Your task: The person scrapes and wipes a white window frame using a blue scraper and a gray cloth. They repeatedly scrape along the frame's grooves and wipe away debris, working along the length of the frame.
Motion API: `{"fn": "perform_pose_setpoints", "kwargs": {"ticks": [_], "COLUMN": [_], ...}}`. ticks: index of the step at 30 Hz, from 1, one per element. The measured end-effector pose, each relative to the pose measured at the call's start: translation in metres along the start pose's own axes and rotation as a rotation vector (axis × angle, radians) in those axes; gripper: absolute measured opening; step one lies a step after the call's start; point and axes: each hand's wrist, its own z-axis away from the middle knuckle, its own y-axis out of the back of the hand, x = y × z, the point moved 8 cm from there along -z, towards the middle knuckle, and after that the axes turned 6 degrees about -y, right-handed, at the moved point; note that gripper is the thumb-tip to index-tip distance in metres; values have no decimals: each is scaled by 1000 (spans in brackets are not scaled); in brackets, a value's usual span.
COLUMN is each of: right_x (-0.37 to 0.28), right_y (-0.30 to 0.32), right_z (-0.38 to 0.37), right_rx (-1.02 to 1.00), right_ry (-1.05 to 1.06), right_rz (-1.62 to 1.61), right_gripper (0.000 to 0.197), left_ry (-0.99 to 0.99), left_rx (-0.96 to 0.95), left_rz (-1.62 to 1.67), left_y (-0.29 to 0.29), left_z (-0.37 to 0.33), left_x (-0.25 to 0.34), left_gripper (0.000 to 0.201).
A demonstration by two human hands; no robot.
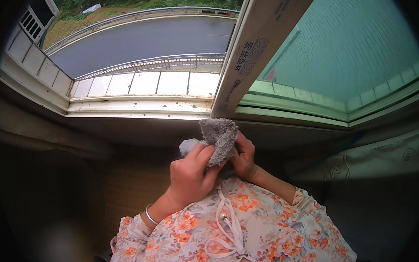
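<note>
A grey, fuzzy cleaning cloth (221, 135) is bunched up between my two hands, just in front of the window sill. My left hand (191, 174) is closed on its lower left part, fingers and thumb pressed together, and a silver bangle circles that wrist. On the other side, my right hand (243, 156) grips the cloth's right edge with curled fingers. Part of the cloth sticks out to the left, beyond my left hand's fingers. The cloth hides some of my right fingertips. Both hands are close to my body, below the window frame's upright (244, 64).
The window's left part stands open above a dirt-specked white sill track (141, 106). Greenish glass (343, 46) fills the right side. Outside are a tiled ledge (144, 83), a railing and a road (141, 41). Pale curtain fabric (379, 156) hangs at the right below the sill.
</note>
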Motion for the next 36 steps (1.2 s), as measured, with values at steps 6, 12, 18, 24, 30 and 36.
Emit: {"fn": "perform_pose_setpoints", "kwargs": {"ticks": [6,12,18,24,30,36], "right_x": [-13,98,139,120,44,122], "right_y": [52,82,95,111,92,103], "right_z": [40,126,162,165,76,84], "right_rx": [64,-70,-68,-7,108,175], "right_ry": [46,-603,-612,-552,-236,-577], "right_rz": [338,641,647,685,602,476], "right_gripper": [17,23,22,25,23,26], "left_ry": [228,475,526,502,524,520], "left_rx": [-202,-812,-693,-526,-377,-398], "left_rz": [144,-349,-393,-475,-452,-360], "left_y": [-56,-139,-141,-117,-87,-62], "left_z": [24,73,73,58,55,46], "left_x": [-30,-77,-75,-56,-72,-91], "left_gripper": [21,40,34,33,30,29]}}
